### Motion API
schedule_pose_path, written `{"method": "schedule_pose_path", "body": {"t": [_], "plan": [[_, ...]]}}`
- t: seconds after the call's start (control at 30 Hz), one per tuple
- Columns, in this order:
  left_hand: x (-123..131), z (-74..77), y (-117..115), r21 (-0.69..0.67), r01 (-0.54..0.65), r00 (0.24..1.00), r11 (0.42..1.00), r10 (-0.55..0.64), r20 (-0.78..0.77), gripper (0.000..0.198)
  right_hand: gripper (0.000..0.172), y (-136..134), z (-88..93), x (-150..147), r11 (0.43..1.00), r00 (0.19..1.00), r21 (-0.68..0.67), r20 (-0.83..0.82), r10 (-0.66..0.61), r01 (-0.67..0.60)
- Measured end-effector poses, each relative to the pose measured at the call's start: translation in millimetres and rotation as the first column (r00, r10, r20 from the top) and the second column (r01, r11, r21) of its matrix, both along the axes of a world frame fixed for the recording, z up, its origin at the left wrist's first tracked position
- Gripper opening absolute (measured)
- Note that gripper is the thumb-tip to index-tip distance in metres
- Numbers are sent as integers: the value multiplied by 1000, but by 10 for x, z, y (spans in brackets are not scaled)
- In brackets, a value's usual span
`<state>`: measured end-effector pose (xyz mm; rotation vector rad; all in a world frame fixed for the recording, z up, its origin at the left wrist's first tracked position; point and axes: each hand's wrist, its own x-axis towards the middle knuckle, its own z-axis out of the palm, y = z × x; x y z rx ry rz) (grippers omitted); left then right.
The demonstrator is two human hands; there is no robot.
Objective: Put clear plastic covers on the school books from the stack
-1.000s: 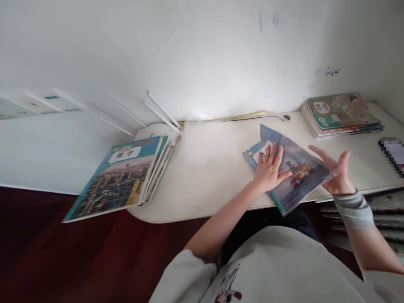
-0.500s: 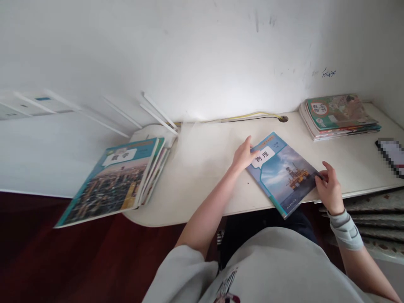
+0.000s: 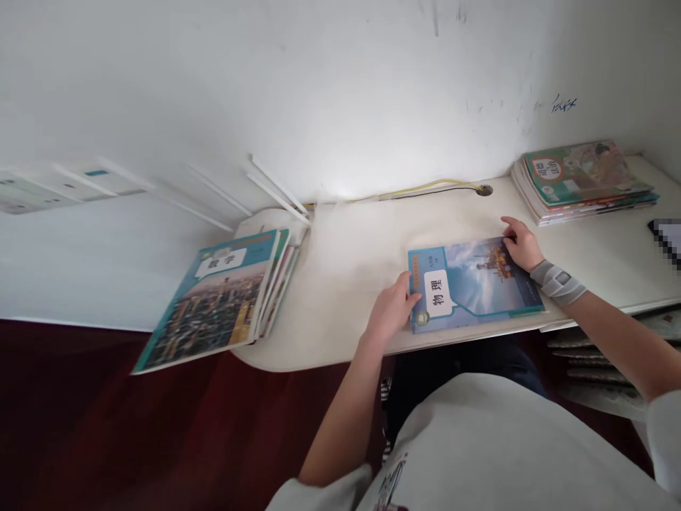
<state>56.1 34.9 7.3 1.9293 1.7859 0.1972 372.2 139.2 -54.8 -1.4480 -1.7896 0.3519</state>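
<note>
A blue book with an oil-rig picture (image 3: 468,280) lies sideways over the front part of the white desk (image 3: 345,284), its white title label toward the left. My left hand (image 3: 391,306) grips its left edge between thumb and fingers. At the book's upper right, my right hand (image 3: 522,245), with a grey band on the wrist, has its thumb on the cover and its index finger held out above the edge. The other fingers of that hand are partly hidden.
To the left, a stack of books with a city cover (image 3: 213,312) overhangs the desk edge. At the back right stands another stack, topped by a green book (image 3: 579,174). A phone (image 3: 667,238) lies far right; a yellow cable (image 3: 425,188) runs along the wall.
The blue book has turned counter-clockwise, from slanted to nearly level. My left hand has moved down and left to its left edge, while my right hand has moved up and left.
</note>
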Motion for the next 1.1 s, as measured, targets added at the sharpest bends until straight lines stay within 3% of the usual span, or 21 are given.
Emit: {"method": "schedule_pose_path", "body": {"t": [0.17,0.27,0.37,0.43,0.53,0.67,0.83,0.93,1.1], "plan": [[85,30,154,232,43,974,972,10,-226,46,54,185,-66,43,996,996,-1,1,-90,90],[128,23,435,329,26,979,944,42,-198,52,52,236,-45,69,988,989,-46,40,-143,145],[119,12,830,173,-79,983,982,106,-150,39,55,235,35,102,959,972,-172,105,-211,227],[84,0,1065,74,-77,986,994,87,-140,37,55,211,103,150,925,957,-265,179,-228,270],[21,-37,1275,10,-61,992,998,61,-110,35,39,181,194,242,902,942,-349,302,-148,254],[-42,-90,1340,-22,-55,997,998,54,-57,29,22,221,260,295,903,942,-384,330,-61,193],[-17,-91,1317,34,-49,997,998,51,-62,17,10,284,258,222,918,941,-343,327,-84,201],[68,-93,1261,124,-81,991,989,94,-98,13,12,264,236,125,924,932,-296,336,-138,244],[205,-144,1158,213,-88,960,973,140,-243,26,21,201,222,-96,914,874,-201,420,-244,351]]}}
